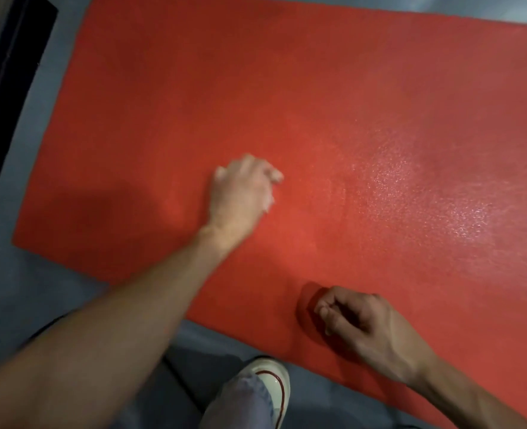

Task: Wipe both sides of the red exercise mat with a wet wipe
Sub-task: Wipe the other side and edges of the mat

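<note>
Fingers (273,174) on wipe (268,202), mat (317,103) lengthwise left-right

There is one view only, from the camera on my head, so nothing is shared with a second one. It looks steeply down and a little forward, close over the floor, from above my own body: my forearms come in from the bottom edge, my left hand (242,188) reaching toward the middle of the picture and my right hand (353,317) lower at the right. The red exercise mat (364,103) fills most of the frame and runs slantwise across it, cut off at the right edge. My white shoe (273,385) sits at the bottom centre. The wide lens bends the edges.
</note>
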A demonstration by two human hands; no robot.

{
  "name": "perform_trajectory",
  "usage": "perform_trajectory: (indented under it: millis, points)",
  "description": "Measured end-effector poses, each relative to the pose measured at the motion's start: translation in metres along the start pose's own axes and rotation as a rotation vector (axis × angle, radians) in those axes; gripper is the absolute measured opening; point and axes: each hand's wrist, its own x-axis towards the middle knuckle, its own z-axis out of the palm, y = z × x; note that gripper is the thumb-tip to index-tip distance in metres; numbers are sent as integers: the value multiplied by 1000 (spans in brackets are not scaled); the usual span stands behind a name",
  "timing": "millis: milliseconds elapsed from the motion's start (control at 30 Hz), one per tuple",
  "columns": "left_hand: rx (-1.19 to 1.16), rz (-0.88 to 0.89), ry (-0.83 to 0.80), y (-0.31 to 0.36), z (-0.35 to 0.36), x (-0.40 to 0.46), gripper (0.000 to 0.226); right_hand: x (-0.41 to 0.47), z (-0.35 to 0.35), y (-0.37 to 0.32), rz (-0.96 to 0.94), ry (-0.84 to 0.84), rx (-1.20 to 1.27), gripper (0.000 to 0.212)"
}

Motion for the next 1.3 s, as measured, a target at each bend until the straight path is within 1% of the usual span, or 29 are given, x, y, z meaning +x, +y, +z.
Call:
perform_trajectory:
  millis: [67,100,133,167,200,233,267,300,333,400,467,500,600,633,667,700,733,800,833,900,933,967,1000,1067,1133,1167,1200,1233,1300]
  points:
    - [67,-278,20,-44,-17,20,39,3,-8,1,12,53,-5,9]
    - [71,-353,16,-56,-23,22,38,6,-12,2,25,84,-1,9]
    - [72,-355,12,-58,-26,21,35,9,-16,3,38,115,9,9]
    - [61,-297,4,-51,-26,19,31,14,-20,2,45,141,23,9]
    - [28,-178,2,-35,-22,12,24,18,-23,1,47,157,41,10]
    - [-13,-23,-12,-14,-15,-1,17,22,-24,0,43,163,55,10]
    - [-45,143,-61,11,-8,-17,15,25,-24,-3,33,162,60,10]
    - [-64,263,-132,33,-4,-35,16,28,-23,-5,18,160,56,10]
    - [-89,323,-184,47,-1,-48,15,29,-23,-8,-1,155,43,11]
    - [-128,347,-196,41,6,-54,17,30,-24,-11,-27,147,3,11]
    - [-42,262,-149,5,5,-35,20,28,-28,-12,-36,149,-33,11]
    - [22,173,-101,-19,3,-21,25,26,-32,-10,-32,155,-41,10]
    - [79,-270,6,-82,-23,18,24,22,-40,-4,4,190,-34,11]
    - [52,-376,42,-91,-29,25,24,21,-42,-3,13,200,-28,11]
    - [22,-411,58,-88,-32,30,26,21,-43,-4,17,206,-21,11]
    - [-22,-374,56,-76,-30,32,28,23,-43,-5,16,207,-15,11]
    - [-72,-269,52,-54,-27,31,25,25,-43,-7,9,207,-13,11]
    - [-195,47,10,2,-14,17,16,29,-40,-11,-12,202,-17,11]
    - [-242,231,-68,31,-6,6,16,30,-39,-11,-18,202,-16,11]
    - [-199,532,-223,65,-1,-12,16,32,-36,-12,-38,188,-21,10]
    - [-172,601,-229,66,2,-11,18,31,-35,-11,-43,181,-29,9]
    - [-173,571,-185,56,6,-4,19,29,-33,-10,-47,171,-36,9]
    - [-179,458,-115,43,7,8,19,27,-32,-9,-49,167,-42,9]
    - [-119,141,23,4,4,40,19,22,-31,-5,-42,173,-49,10]
    - [-45,-151,75,-30,-5,69,16,17,-32,0,-17,177,-47,11]
    - [-57,-242,84,-35,-8,77,14,16,-32,2,-5,176,-44,13]
    - [-74,-261,86,-29,-8,81,12,15,-32,3,5,173,-42,14]
    - [-107,-220,69,-12,-8,79,10,14,-31,3,12,171,-42,14]
    - [-220,-12,10,42,1,56,13,15,-31,3,15,163,-45,13]
